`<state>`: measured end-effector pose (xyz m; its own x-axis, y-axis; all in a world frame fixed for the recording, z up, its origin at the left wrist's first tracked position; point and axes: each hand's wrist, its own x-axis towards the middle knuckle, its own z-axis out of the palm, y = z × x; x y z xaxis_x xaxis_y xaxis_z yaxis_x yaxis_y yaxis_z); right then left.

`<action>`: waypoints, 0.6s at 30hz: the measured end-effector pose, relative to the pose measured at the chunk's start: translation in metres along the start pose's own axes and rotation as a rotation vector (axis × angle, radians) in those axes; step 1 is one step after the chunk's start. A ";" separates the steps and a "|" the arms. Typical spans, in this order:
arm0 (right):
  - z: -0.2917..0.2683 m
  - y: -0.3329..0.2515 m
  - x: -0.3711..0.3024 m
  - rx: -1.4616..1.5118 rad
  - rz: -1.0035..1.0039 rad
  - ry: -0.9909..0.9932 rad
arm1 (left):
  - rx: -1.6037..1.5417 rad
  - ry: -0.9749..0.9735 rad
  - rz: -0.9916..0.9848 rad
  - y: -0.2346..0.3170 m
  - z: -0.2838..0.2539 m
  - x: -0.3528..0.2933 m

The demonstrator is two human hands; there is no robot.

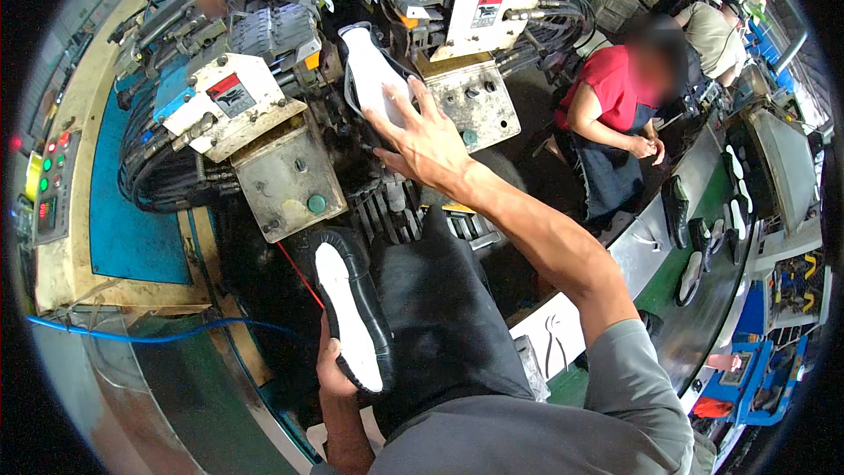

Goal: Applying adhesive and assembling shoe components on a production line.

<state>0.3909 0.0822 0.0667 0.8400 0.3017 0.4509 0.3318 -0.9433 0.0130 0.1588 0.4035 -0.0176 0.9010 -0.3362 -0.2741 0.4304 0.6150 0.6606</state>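
My left hand, low and left of my lap, is closed around a black shoe upper. Its white, sole-shaped underside faces up. Farther ahead, my right hand reaches into the middle of a machine. There its fingers curve over the near end of a second shoe upper, which has a white underside and a dark edge. That upper sits between the machine's two side blocks, toe end away from me. The underside of my right palm is hidden.
Metal plates with hoses flank the machine's centre. A control panel with lit buttons stands at far left. On the right, a green conveyor carries several shoe uppers. A person in a red top sits beyond it.
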 end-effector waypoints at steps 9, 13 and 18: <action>0.005 0.004 0.022 0.025 0.008 0.026 | 0.014 -0.038 -0.136 -0.017 0.022 0.019; 0.020 0.023 0.072 0.075 0.020 0.032 | 0.095 -0.064 -0.170 -0.027 0.025 0.039; 0.024 0.041 0.130 0.108 0.047 -0.003 | 0.182 -0.088 -0.267 -0.035 0.023 0.063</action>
<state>0.5236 0.0861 0.1041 0.8571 0.2577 0.4460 0.3360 -0.9360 -0.1047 0.1993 0.3441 -0.0424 0.7460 -0.5335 -0.3985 0.6272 0.3620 0.6896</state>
